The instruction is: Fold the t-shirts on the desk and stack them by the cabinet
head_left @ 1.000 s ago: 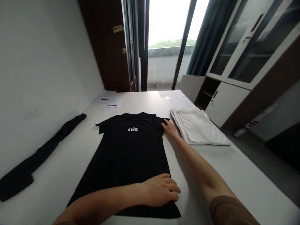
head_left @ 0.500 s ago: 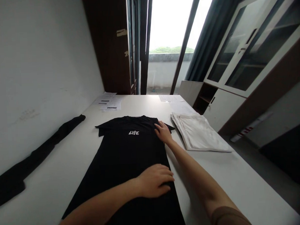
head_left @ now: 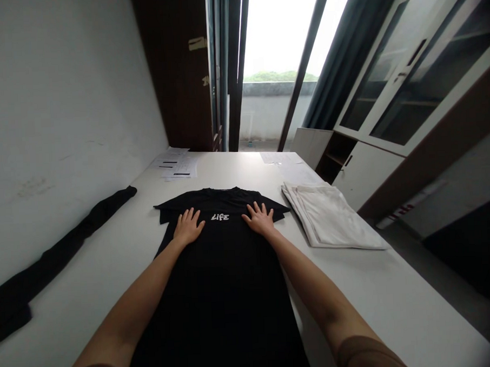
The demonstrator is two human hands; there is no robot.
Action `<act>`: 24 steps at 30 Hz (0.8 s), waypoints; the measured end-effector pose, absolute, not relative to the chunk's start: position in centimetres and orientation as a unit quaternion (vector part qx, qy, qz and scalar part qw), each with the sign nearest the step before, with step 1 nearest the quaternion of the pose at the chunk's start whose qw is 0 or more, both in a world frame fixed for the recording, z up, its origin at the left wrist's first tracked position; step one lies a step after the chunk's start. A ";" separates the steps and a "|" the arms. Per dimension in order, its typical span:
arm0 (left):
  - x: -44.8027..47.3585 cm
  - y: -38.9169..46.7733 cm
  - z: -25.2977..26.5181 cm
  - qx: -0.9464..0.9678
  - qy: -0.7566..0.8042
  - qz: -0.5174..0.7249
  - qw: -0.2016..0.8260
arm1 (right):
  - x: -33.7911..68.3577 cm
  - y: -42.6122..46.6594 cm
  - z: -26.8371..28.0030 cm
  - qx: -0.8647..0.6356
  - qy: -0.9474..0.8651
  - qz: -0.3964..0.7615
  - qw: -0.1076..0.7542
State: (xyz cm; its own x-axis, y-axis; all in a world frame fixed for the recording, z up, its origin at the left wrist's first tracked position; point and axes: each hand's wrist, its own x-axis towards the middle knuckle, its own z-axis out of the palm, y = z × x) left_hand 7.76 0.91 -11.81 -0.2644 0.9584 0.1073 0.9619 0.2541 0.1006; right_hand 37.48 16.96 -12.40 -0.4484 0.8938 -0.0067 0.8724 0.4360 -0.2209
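Observation:
A black T-shirt (head_left: 225, 292) lies spread flat on the white table (head_left: 356, 303), its neckline at the far end and its hem towards me. Small white lettering (head_left: 220, 217) is printed near its top. Palm down, my left hand (head_left: 188, 227) rests on the shirt's upper left, fingers spread. My right hand (head_left: 259, 218) lies on the upper right in the same way, below the right sleeve (head_left: 275, 204). Neither hand grips the cloth.
Folded white cloth (head_left: 335, 214) lies to the right of the shirt. A long black garment (head_left: 65, 253) stretches along the wall side at left. Printed papers (head_left: 179, 166) are at the table's far left, and more sheets (head_left: 287, 162) at the far right. Cabinets (head_left: 391, 90) stand beyond the right edge.
My left hand has moved from the shirt's lower right side up to its upper left. My right hand has shifted slightly inward from the right sleeve, its fingers now spread.

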 end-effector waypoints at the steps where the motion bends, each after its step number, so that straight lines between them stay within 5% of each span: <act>1: 7.6 0.9 -12.1 -0.604 -0.794 -0.073 0.014 | 37.2 17.2 -12.4 -0.540 -0.833 0.097 0.062; 5: 7.5 0.9 -12.8 -0.609 -0.789 -0.080 0.016 | 35.4 17.9 -12.1 -0.580 -0.806 0.074 0.091; 12: 7.0 1.0 -13.1 -0.610 -0.787 -0.092 0.008 | 32.5 18.7 -12.2 -0.399 -0.912 0.094 0.026; 24: 7.0 0.7 -13.2 -0.615 -0.780 -0.114 0.012 | 31.4 22.5 -11.8 -0.461 -0.884 0.062 0.049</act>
